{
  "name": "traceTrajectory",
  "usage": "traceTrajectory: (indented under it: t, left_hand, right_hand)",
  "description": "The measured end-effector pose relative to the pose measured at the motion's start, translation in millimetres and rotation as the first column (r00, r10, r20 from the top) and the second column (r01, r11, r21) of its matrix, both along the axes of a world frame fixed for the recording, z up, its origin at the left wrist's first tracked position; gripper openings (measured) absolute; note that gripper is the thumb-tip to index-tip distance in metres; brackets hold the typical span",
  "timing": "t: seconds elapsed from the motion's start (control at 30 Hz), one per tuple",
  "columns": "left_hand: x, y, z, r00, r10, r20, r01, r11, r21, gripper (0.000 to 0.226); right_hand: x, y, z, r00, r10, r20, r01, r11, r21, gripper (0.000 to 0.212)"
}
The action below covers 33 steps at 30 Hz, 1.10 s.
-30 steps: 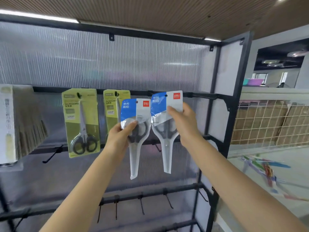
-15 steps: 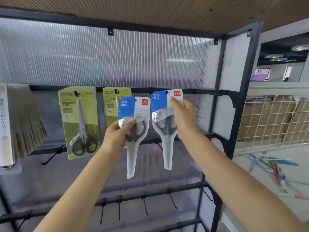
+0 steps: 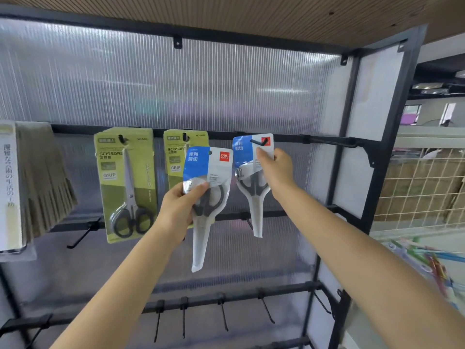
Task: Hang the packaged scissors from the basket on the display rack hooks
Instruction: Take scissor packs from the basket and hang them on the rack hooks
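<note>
1. Since half a second ago, the right hand (image 3: 275,172) has pushed its blue-and-white clear-plastic scissors pack (image 3: 253,182) onto the black metal hook (image 3: 259,142) on the top rail; the hook tip now pokes out through the pack's hang hole.
2. That hand pinches the pack's card, thumb on the front just below the hook.
3. My left hand (image 3: 180,210) grips a second blue-and-white scissors pack (image 3: 207,197) by its handle end, held upright in front of the rack, off any hook.
4. Two olive-green carded scissors hang from the same rail: the larger olive card (image 3: 125,182) to the left, the smaller olive card (image 3: 180,154) partly behind my held pack.
5. Bare black hooks (image 3: 222,313) line the lower rail.
</note>
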State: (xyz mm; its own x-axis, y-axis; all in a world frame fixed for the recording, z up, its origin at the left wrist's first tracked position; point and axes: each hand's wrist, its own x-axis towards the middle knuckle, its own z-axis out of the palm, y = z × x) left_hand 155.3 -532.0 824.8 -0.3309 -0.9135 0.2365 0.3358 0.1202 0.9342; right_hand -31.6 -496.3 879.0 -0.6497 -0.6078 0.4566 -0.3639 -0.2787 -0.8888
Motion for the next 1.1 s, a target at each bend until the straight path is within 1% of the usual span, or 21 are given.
traceTrajectory:
  t: [0.07,0.23,0.3,0.4,0.53,0.6,0.67,0.7,0.77,0.8,0.87,0.93,1.03,1.1]
  left_hand:
    - [-0.3,-3.4,-0.8,1.0,-0.002,0.029,0.002,1.0,-0.005,0.014]
    - [-1.3,-8.0,-2.4,0.998,-0.026,0.056,0.027,0.999,-0.017,0.025]
    - [-1.1,-9.1,-3.7,0.997,-0.033,0.065,0.034,0.999,-0.023,0.029]
    - [-1.8,-7.6,-5.6,0.996,-0.051,0.078,0.053,0.998,-0.024,0.032]
    - [-6.3,-3.3,-7.4,0.991,-0.062,0.117,0.067,0.997,-0.043,0.033]
    - [-10.1,-0.8,-7.9,0.99,-0.059,0.128,0.065,0.997,-0.039,0.034]
    - [-16.0,1.7,-9.5,0.989,-0.06,0.133,0.066,0.997,-0.042,0.031]
    - [-19.4,3.9,-10.3,0.99,-0.062,0.126,0.068,0.997,-0.046,0.026]
    - [-27.1,10.0,-11.8,0.99,-0.066,0.122,0.073,0.996,-0.049,0.016]
    - [-31.0,13.7,-12.8,0.99,-0.074,0.123,0.081,0.995,-0.05,0.015]
    - [-38.2,21.4,-15.2,0.987,-0.102,0.121,0.111,0.992,-0.065,0.013]
    - [-44.6,30.4,-17.6,0.983,-0.126,0.132,0.139,0.986,-0.094,0.005]
    - [-50.5,41.2,-20.7,0.979,-0.146,0.14,0.162,0.98,-0.112,0.003]
    - [-51.7,45.9,-21.2,0.978,-0.16,0.134,0.175,0.978,-0.112,0.005]
  right_hand:
    - [-1.7,-9.4,4.2,0.999,-0.015,-0.046,0.016,1.0,0.019,0.011]
    - [-7.0,-31.8,11.1,0.993,-0.038,-0.116,0.051,0.992,0.117,0.015]
    - [-8.3,-38.6,13.9,0.988,-0.045,-0.148,0.069,0.985,0.158,0.02]
    - [-9.8,-44.8,16.9,0.986,-0.044,-0.158,0.074,0.98,0.185,0.029]
    - [-13.8,-44.5,17.1,0.971,-0.037,-0.237,0.093,0.969,0.229,0.029]
    - [-17.1,-36.5,15.9,0.97,-0.041,-0.238,0.09,0.976,0.198,0.028]
    - [-19.9,-20.3,15.0,0.973,-0.037,-0.23,0.075,0.985,0.158,0.029]
    - [-19.9,-8.6,15.0,0.973,-0.001,-0.232,0.039,0.986,0.162,0.029]
    - [-18.3,17.5,14.5,0.962,0.144,-0.231,-0.097,0.974,0.206,0.026]
    - [-17.5,30.6,13.6,0.947,0.22,-0.233,-0.163,0.957,0.24,0.025]
    - [-15.4,51.8,11.4,0.908,0.31,-0.283,-0.225,0.929,0.295,0.018]
    - [-15.4,66.3,9.9,0.874,0.321,-0.365,-0.201,0.922,0.33,0.01]
    - [-17.4,80.3,12.0,0.811,0.274,-0.517,-0.108,0.938,0.329,0.021]
    - [-16.2,88.7,17.9,0.777,0.257,-0.575,-0.081,0.946,0.313,0.017]
